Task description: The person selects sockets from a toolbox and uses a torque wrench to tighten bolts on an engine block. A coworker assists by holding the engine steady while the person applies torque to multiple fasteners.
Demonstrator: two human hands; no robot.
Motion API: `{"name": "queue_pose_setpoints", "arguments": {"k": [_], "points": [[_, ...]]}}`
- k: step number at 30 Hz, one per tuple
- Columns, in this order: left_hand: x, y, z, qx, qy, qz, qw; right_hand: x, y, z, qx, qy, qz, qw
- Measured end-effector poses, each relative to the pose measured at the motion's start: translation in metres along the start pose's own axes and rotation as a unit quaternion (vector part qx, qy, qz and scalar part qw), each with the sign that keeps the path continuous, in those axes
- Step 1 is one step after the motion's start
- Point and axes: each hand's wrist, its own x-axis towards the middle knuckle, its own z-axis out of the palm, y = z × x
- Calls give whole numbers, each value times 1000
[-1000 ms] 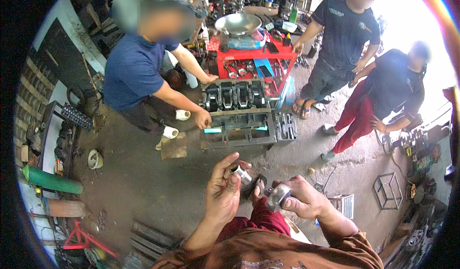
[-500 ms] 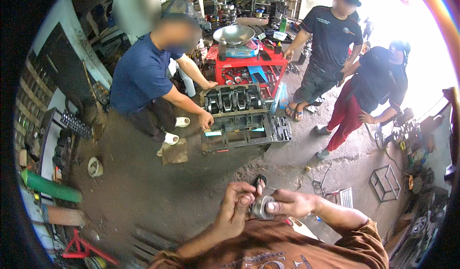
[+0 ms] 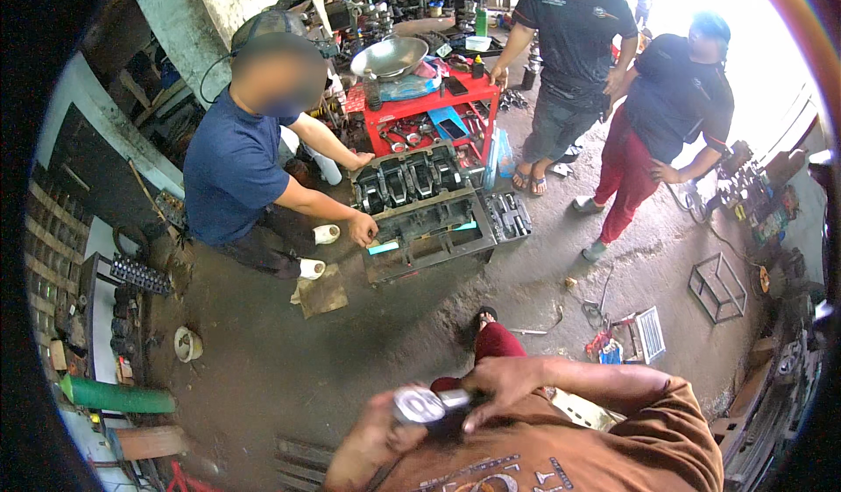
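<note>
A silver-grey metal piston (image 3: 419, 406) is held low in front of my brown shirt, its round flat face turned up. Wrapped about its outer side is my left hand (image 3: 378, 426), somewhat blurred. From the piston a short metal shank, apparently its connecting rod (image 3: 455, 398), reaches toward my right hand (image 3: 501, 389). That hand is closed over the rod's far end, thumb pointing down, and hides this end. Farther ahead an engine block (image 3: 407, 181) with a row of dark crank parts rests on a metal stand (image 3: 429, 264).
A person in a navy shirt (image 3: 232, 159) leans over the block from the left. Two people (image 3: 574, 28) in dark shirts stand at the right. Behind the block is a red cart (image 3: 420, 106) bearing a metal basin (image 3: 390, 56). A wire-frame stand (image 3: 718, 288) lies on the right floor.
My hands have moved lower and left with the piston, whose round face now shows upward. My left hand has gone from pinched fingertips beside it to gripping it. The view has shifted too.
</note>
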Motion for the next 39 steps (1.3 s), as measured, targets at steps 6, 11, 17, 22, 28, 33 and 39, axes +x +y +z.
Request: {"name": "queue_pose_setpoints", "arguments": {"k": [6,11,17,22,28,33,39], "points": [[116,56,-51,-10,209,405,890,-35,121,-69,-105,92,194,971],[298,161,-52,-26,83,396,914,-30,227,-248,-338,222,222,887],[590,316,-63,186,210,465,840,63,398,-499,-485,267,251,794],[688,344,-99,323,286,495,754,132,516,-597,-481,185,268,814],[706,337,-100,349,351,508,705,183,552,-649,-463,210,163,846],[697,341,-96,361,302,470,747,140,548,-629,-351,19,250,902],[695,356,-103,399,235,429,775,73,544,-453,-165,59,277,945]]}}
